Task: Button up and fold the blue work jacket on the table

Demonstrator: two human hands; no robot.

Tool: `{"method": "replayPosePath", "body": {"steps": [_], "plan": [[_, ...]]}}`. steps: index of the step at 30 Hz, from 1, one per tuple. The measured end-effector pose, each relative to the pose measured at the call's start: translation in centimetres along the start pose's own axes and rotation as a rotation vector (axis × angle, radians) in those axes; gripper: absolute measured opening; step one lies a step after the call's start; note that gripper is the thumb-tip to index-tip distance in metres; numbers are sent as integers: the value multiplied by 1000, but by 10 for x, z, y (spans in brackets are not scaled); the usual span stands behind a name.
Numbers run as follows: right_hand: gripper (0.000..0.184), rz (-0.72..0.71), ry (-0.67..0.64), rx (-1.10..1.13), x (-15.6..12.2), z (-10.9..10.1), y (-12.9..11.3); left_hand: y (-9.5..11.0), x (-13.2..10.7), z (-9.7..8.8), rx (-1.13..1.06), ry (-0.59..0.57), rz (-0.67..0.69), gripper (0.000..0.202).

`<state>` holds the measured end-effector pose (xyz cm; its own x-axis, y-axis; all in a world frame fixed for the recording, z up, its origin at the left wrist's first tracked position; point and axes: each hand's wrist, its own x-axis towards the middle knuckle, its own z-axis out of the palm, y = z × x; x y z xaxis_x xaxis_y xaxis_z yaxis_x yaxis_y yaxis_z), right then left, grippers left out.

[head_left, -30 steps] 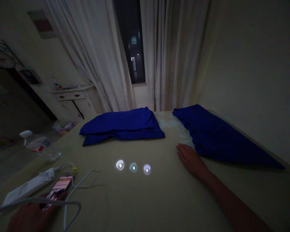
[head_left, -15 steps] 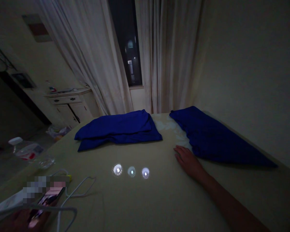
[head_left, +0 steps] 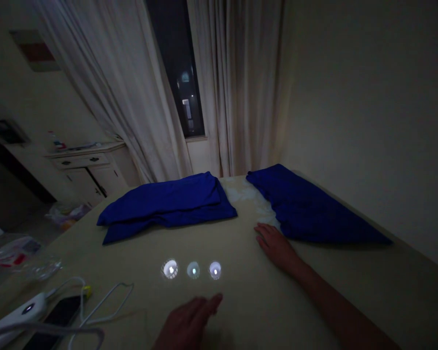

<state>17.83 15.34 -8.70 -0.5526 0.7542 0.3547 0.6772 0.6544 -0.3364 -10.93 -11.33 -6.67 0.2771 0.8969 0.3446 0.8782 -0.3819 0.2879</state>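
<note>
The right hand (head_left: 276, 248) lies open and empty on the bed (head_left: 248, 311), just beside the blue cloth (head_left: 314, 214), whose long axis runs far-left to near-right; the open left hand (head_left: 188, 323) sits farther off, holding nothing.

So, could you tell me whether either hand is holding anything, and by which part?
Nothing is held: the left hand and the right hand are both open.

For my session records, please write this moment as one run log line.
left hand: empty, near three small round lights | right hand: flat on bed, beside blue cloth
</note>
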Motion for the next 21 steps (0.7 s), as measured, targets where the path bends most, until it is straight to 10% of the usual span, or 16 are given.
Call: {"method": "replayPosePath", "body": {"steps": [5,9,14,21], "plan": [[40,52,-36,34,0,-6,-8,-60,154,14,161,39,-246,68],[37,74,-37,52,0,-12,-14,-124,231,11,239,159,-460,54],[32,99,-16,53,0,-12,-15,-178,260,12,246,94,-592,48],[28,102,14,2,1,-1,-13,-199,260,10,245,-30,-490,56]]}}
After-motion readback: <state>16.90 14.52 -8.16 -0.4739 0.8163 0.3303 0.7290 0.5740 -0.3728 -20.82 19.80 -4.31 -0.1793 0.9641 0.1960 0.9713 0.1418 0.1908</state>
